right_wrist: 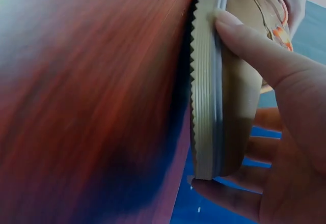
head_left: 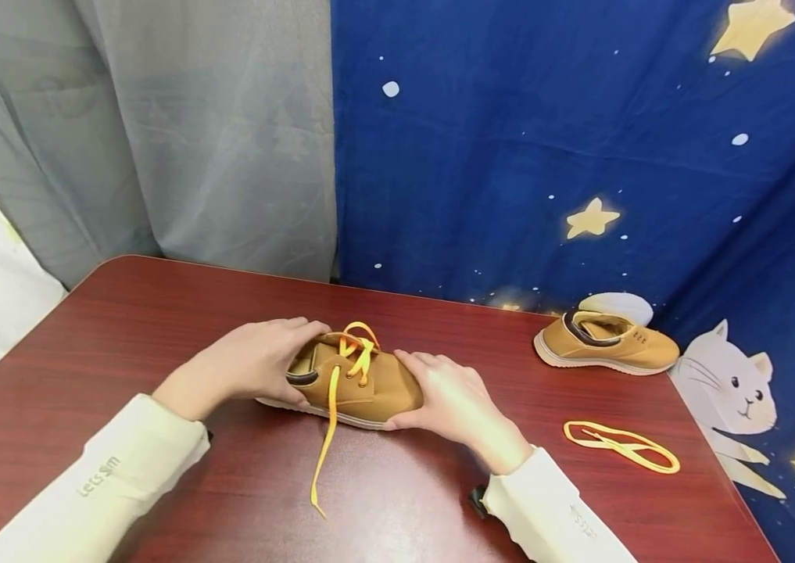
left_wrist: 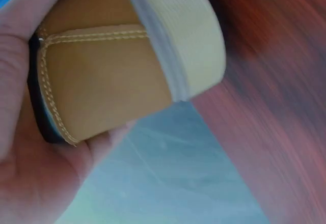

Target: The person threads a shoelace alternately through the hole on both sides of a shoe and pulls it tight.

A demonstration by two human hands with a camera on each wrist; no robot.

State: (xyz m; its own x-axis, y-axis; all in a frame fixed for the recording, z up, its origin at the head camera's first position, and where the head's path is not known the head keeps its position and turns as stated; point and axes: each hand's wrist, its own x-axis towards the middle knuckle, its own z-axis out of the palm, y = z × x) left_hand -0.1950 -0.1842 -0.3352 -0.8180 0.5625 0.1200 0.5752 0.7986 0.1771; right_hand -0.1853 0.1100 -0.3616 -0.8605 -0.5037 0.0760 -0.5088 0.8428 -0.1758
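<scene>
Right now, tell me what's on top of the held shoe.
A yellow lace loops above the held shoe, one end trailing down its near side. Seen from above, the left hand hides part of the heel, the right hand part of the toe.

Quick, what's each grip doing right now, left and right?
Left grip: closed, holding the laced shoe by its heel.
Right grip: closed, holding the same shoe round its toe.
</scene>
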